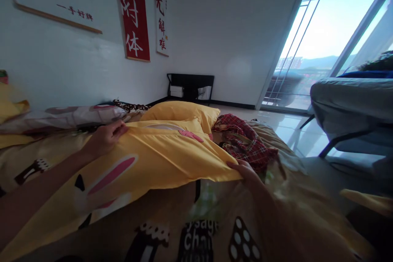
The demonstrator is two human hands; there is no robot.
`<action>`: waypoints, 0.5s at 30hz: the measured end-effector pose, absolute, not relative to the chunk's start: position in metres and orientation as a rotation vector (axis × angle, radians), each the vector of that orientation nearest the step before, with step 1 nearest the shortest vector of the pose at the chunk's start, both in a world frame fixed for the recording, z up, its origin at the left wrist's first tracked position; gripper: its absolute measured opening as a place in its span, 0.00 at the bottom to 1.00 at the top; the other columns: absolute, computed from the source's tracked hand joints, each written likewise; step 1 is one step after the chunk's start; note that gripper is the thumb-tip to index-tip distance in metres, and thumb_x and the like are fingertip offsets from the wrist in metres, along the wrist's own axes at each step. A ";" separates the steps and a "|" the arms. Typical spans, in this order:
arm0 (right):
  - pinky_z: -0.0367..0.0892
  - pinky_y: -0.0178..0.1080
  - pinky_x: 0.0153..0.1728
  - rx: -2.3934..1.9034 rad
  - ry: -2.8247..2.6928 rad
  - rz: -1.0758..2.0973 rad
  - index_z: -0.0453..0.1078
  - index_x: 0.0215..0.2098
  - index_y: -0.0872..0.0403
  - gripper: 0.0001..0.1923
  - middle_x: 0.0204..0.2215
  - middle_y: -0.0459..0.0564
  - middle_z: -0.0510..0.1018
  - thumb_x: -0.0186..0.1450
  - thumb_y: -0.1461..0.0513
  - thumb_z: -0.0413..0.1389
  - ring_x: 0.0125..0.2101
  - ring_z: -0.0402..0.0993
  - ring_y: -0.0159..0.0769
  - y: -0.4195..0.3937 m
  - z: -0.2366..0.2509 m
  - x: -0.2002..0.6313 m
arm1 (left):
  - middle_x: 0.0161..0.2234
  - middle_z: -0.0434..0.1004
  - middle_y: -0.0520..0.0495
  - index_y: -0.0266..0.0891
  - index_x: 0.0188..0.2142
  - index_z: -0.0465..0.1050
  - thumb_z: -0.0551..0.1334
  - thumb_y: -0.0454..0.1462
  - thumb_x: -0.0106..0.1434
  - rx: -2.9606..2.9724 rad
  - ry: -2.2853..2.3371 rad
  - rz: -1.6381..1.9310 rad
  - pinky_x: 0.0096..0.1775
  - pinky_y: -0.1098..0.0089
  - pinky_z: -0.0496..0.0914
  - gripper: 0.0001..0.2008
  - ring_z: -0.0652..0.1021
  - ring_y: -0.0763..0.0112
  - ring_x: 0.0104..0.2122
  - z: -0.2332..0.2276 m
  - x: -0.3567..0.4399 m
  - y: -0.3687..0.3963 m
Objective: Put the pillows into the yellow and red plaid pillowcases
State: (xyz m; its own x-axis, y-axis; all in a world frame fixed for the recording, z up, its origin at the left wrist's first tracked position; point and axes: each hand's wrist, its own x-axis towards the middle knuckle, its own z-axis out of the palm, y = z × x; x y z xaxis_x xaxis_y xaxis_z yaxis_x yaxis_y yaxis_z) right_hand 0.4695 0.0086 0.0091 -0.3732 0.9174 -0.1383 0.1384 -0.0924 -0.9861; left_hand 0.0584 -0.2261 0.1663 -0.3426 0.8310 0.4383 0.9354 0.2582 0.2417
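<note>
Nearest the camera, tan bedding (172, 204) with dark prints and white lettering: "chai" readable, the line above partly cut off. From the left, white scroll (75, 12) with small red characters, 一手好牌. Left hand (106, 137) nearly closed, gripping the upper edge of a yellow cloth (172, 151). Above, red scroll (133, 20) reading 神附体; narrow white scroll (161, 16) ending 光解难. At centre, same yellow cloth, stretched between both hands over the bedding. Right hand (248, 172) pinching its right corner, thumb uppermost, other fingers mostly hidden. Just beyond, red plaid cloth (245, 143). Past the bedding's right edge, shiny floor (294, 131) between glass door (316, 41) and grey seat (346, 102).
</note>
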 end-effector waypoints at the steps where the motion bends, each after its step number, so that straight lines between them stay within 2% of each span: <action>1: 0.68 0.35 0.25 -1.186 -1.531 1.523 0.73 0.32 0.58 0.20 0.25 0.52 0.78 0.45 0.54 0.64 0.21 0.71 0.34 0.012 0.007 0.473 | 0.27 0.70 0.52 0.37 0.38 0.66 0.45 0.50 0.67 -1.667 -2.319 -0.583 0.34 0.73 0.59 0.21 0.71 0.70 0.29 0.163 0.057 -0.225; 5: 0.63 0.32 0.21 -1.238 -1.630 1.507 0.74 0.27 0.59 0.17 0.19 0.47 0.75 0.42 0.56 0.63 0.19 0.67 0.30 0.019 -0.005 0.480 | 0.40 0.77 0.42 0.38 0.45 0.68 0.43 0.51 0.68 -1.679 -2.303 -0.249 0.37 0.68 0.62 0.24 0.76 0.59 0.38 0.141 0.046 -0.224; 7: 0.57 0.31 0.18 -1.286 -1.711 1.509 0.72 0.20 0.60 0.12 0.14 0.45 0.71 0.39 0.59 0.62 0.17 0.63 0.28 0.021 -0.009 0.481 | 0.46 0.76 0.40 0.37 0.47 0.68 0.45 0.50 0.67 -1.734 -2.221 -0.242 0.44 0.66 0.64 0.24 0.75 0.57 0.44 0.132 0.042 -0.228; 10: 0.52 0.30 0.16 -1.317 -1.794 1.511 0.69 0.14 0.60 0.08 0.11 0.44 0.67 0.39 0.61 0.59 0.15 0.58 0.25 0.020 -0.012 0.477 | 0.50 0.74 0.38 0.34 0.48 0.68 0.48 0.48 0.66 -1.707 -2.078 -0.208 0.54 0.61 0.59 0.23 0.71 0.57 0.52 0.125 0.036 -0.240; 13: 0.57 0.30 0.20 -1.233 -1.811 1.515 0.72 0.19 0.59 0.10 0.16 0.45 0.71 0.42 0.60 0.55 0.19 0.63 0.27 0.011 -0.017 0.464 | 0.54 0.69 0.37 0.33 0.52 0.65 0.49 0.48 0.66 -1.491 -2.102 -0.149 0.56 0.56 0.57 0.24 0.67 0.55 0.55 0.128 0.025 -0.253; 15: 0.61 0.31 0.24 -1.176 -1.807 1.509 0.73 0.25 0.58 0.13 0.20 0.46 0.74 0.42 0.60 0.53 0.23 0.67 0.30 0.004 -0.021 0.453 | 0.56 0.67 0.33 0.28 0.56 0.61 0.49 0.48 0.66 -1.348 -2.230 -0.160 0.55 0.56 0.59 0.28 0.66 0.53 0.56 0.133 0.014 -0.257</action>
State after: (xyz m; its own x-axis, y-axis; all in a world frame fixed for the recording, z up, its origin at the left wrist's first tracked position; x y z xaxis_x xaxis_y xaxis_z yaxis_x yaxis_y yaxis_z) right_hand 0.4533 0.0043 -0.0209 -0.4986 0.8547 -0.1443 0.2943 0.0103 -0.9557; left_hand 0.0141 -0.2572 0.1326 -0.3658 0.7905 0.4912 0.8525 0.4964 -0.1639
